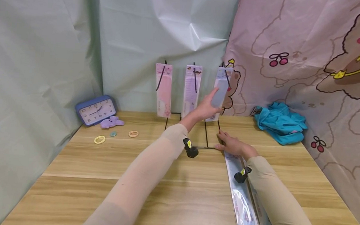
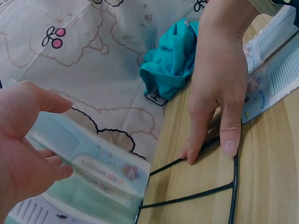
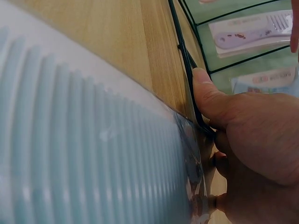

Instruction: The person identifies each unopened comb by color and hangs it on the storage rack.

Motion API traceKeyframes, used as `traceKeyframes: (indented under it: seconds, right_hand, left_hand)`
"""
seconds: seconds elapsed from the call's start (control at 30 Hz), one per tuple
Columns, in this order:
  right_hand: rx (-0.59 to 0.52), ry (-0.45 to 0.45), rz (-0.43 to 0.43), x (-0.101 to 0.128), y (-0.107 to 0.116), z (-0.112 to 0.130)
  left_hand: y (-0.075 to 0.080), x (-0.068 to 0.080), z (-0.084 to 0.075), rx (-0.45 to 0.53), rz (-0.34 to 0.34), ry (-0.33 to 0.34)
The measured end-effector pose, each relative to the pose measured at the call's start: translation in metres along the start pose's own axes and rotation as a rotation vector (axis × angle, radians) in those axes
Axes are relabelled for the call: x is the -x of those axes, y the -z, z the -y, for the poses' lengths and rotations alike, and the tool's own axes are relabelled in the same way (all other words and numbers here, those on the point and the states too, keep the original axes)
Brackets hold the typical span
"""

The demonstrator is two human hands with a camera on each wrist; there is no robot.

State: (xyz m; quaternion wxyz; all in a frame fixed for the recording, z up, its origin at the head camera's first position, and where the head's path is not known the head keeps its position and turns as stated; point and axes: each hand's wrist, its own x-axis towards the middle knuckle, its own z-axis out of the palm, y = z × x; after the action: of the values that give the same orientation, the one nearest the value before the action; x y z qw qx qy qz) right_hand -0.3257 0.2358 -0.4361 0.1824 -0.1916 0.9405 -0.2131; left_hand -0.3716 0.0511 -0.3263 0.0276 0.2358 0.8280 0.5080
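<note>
A black wire rack (image 1: 208,135) stands on the table with three bagged combs on its hooks: a pink comb (image 1: 164,91), a lilac comb (image 1: 191,92) and a blue comb (image 1: 219,91). My left hand (image 1: 207,109) is at the blue comb, thumb and fingers spread apart across its bag; in the left wrist view the hand (image 2: 23,144) overlaps that bag's edge. With thumb and fingers on either side, my right hand (image 1: 233,145) holds the front right corner of the rack's base. The thumb (image 3: 208,93) lies along the black wire in the right wrist view.
More bagged combs (image 1: 240,195) lie under my right forearm. At the left are a blue clock (image 1: 96,111), a purple plush toy (image 1: 112,122), a yellow ring (image 1: 99,140), an orange ring (image 1: 133,134) and a small teal disc (image 1: 113,134). A turquoise cloth (image 1: 279,123) lies at the back right.
</note>
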Motion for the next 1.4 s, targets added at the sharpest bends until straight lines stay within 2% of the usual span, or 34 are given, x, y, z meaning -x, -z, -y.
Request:
traceKeyframes:
  seconds: [0.17,0.33,0.5,0.73,0.9,0.97,1.07,1.17,1.27,1.4]
  right_hand:
    - [0.003,-0.001,0.003,0.0,0.0,0.001]
    - [-0.008,-0.004,0.011,0.0,0.001,0.002]
    - [-0.012,-0.003,0.012,0.001,0.001,0.003]
    - [-0.025,-0.005,0.013,0.0,-0.001,0.006]
    - [-0.027,-0.01,0.013,0.001,0.0,0.007]
    - [-0.026,-0.003,0.009,0.002,0.001,0.007]
    - [-0.013,0.001,0.007,0.003,0.002,0.006]
    - [-0.009,0.003,0.01,0.004,0.003,0.005]
    - [-0.01,0.024,0.003,0.005,0.003,0.004]
    - [-0.014,0.037,-0.004,0.005,0.002,0.004]
  left_hand:
    - [0.004,0.006,0.007,-0.017,-0.007,0.005]
    - [0.008,0.012,0.007,-0.03,-0.005,0.038]
    - [0.01,0.018,0.01,-0.014,0.006,0.022]
    - [0.004,0.042,0.025,-0.027,0.011,-0.012]
    - [-0.015,0.067,0.032,-0.016,0.005,0.034]
    - [-0.025,0.079,0.033,-0.026,0.003,0.074]
    - [-0.043,0.096,0.034,-0.085,0.015,0.146]
    - [-0.063,0.111,0.035,-0.142,0.055,0.206]
    - [-0.082,0.121,0.036,-0.189,0.093,0.227]
    - [-0.105,0.128,0.037,-0.281,0.114,0.207]
